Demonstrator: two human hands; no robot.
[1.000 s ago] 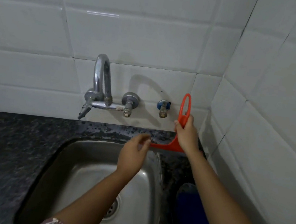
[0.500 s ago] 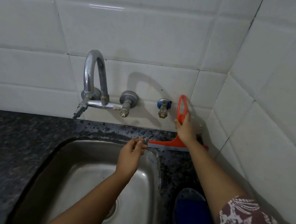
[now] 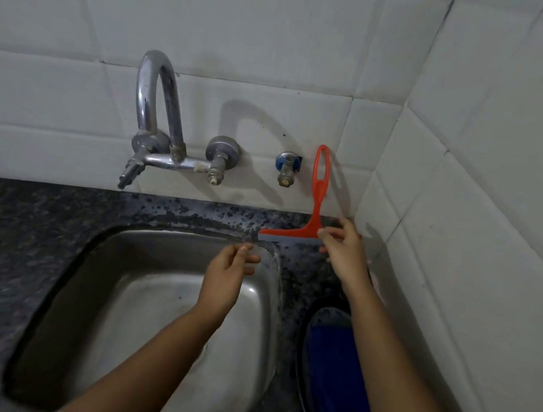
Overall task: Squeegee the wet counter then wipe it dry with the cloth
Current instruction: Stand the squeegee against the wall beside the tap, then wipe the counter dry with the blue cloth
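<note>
Squeegee stands against the wall, blade on the wet surface; my right hand pinches its blade end, left hand loosely curled, empty.

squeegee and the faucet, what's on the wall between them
In the head view, a small blue-capped valve sticks out of the tiles between the orange squeegee and the chrome faucet; the rest is bare tile.
</note>
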